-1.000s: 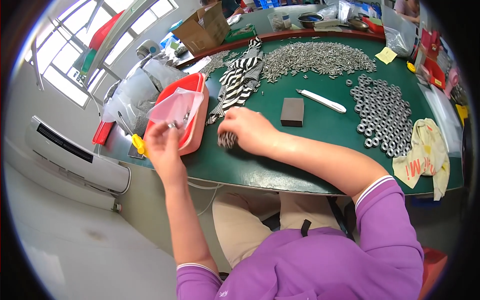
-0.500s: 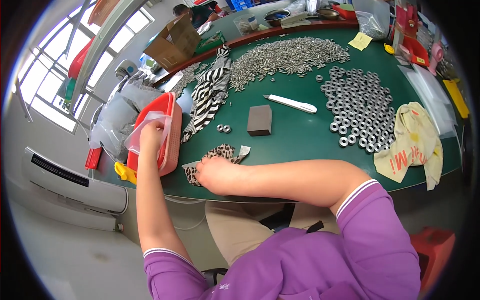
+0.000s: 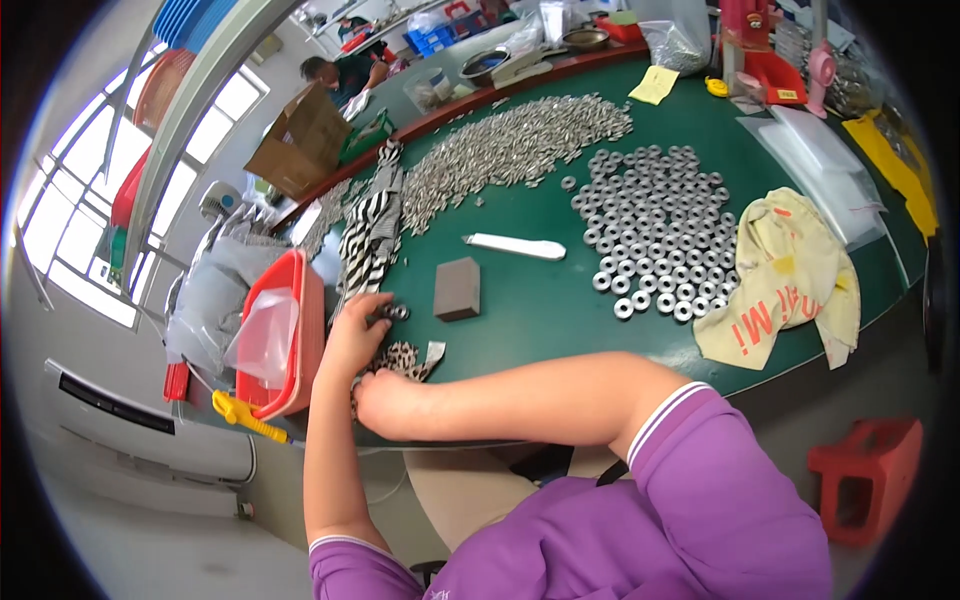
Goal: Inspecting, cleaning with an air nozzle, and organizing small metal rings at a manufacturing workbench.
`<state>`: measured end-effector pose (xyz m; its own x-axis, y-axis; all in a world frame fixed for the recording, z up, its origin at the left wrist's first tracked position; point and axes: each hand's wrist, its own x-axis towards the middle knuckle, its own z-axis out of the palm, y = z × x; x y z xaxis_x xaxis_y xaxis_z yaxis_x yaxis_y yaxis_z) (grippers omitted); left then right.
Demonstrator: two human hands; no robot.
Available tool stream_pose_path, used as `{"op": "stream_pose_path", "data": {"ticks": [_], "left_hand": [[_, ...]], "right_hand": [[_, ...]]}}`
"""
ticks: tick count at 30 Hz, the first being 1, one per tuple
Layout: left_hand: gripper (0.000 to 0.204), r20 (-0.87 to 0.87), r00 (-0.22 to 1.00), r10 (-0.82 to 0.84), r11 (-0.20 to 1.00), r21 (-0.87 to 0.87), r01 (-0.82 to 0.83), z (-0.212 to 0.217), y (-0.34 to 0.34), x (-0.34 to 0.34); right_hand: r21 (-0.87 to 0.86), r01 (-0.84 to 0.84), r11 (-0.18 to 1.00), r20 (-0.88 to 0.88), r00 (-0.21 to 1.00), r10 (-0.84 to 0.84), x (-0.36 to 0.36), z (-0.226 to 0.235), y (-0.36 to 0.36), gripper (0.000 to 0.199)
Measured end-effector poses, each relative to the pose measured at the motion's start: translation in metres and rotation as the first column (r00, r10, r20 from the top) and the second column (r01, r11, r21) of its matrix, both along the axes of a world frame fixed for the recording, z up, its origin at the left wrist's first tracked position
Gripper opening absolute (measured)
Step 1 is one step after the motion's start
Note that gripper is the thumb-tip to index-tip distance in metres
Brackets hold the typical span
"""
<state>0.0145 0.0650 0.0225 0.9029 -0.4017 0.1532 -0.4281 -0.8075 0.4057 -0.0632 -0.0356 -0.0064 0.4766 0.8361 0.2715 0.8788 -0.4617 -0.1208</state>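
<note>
On the green worktop (image 3: pixel 560 310), past the red tray (image 3: pixel 300 345), the left hand (image 3: pixel 352 335) pinches small metal rings (image 3: pixel 398 313) near a grey block (image 3: pixel 457 288), while the right hand (image 3: pixel 385 400) rests curled on a leopard-print cloth (image 3: pixel 405 357), its grip hidden.

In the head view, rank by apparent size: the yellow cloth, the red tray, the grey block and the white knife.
1. Yellow cloth
2. Red tray, though it sits nearer the rim, so unsure
3. White knife and grey block: too alike to rank
</note>
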Motion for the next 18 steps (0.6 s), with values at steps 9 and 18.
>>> {"op": "stream_pose_path", "data": {"ticks": [9,18], "left_hand": [[0.026,-0.113,0.965,0.237,0.842,-0.471,-0.262,0.012,0.026,-0.003],[0.030,-0.037,0.997,-0.061,0.055,-0.998,-0.034,0.034,-0.007,0.016]], "right_hand": [[0.016,0.190,0.982,0.002,0.982,-0.190,-0.005,0.003,0.002,0.019],[0.087,0.229,0.970,0.071,0.969,-0.235,0.032,0.044,-0.031,0.015]]}}
